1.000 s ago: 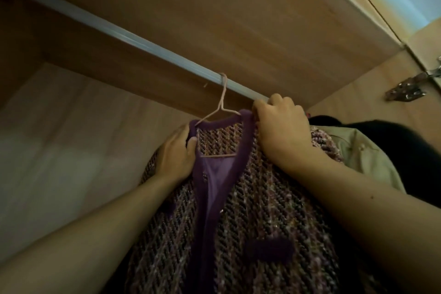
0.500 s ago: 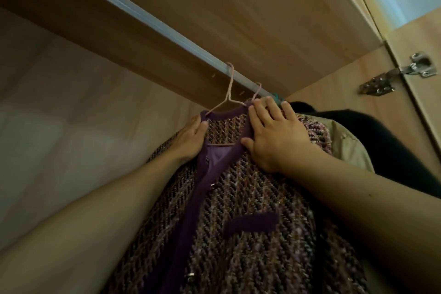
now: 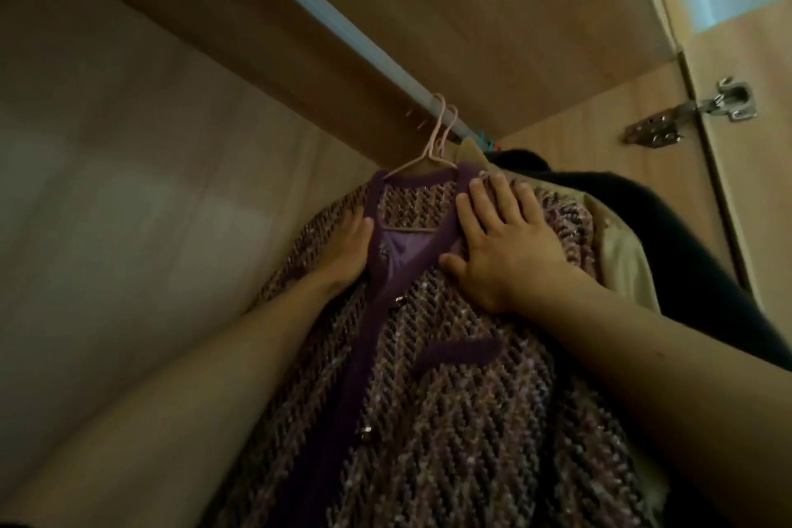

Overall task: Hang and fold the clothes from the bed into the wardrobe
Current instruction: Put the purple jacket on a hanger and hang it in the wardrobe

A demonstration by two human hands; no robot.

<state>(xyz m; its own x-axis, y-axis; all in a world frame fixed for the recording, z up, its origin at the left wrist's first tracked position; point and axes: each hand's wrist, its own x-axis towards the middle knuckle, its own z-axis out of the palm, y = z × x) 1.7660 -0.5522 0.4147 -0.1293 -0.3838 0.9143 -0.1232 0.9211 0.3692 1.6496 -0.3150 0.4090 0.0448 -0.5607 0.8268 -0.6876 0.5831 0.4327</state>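
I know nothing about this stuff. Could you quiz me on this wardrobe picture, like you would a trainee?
1. True or false: the pink hanger hooks over the metal rail.
2. What hangs just beyond the purple tweed jacket? A) beige garment B) red towel C) blue jeans.
3. Which hand lies flat, fingers spread, on the jacket?
Key: 1 true; 2 A; 3 the right hand.

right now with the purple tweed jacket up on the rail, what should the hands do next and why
Probably lift both hands off. The tweed jacket hangs from the pink hanger, whose hook sits over the rail. The right hand lies flat on its front and the left hand rests on the other shoulder, so neither seems to carry its weight.
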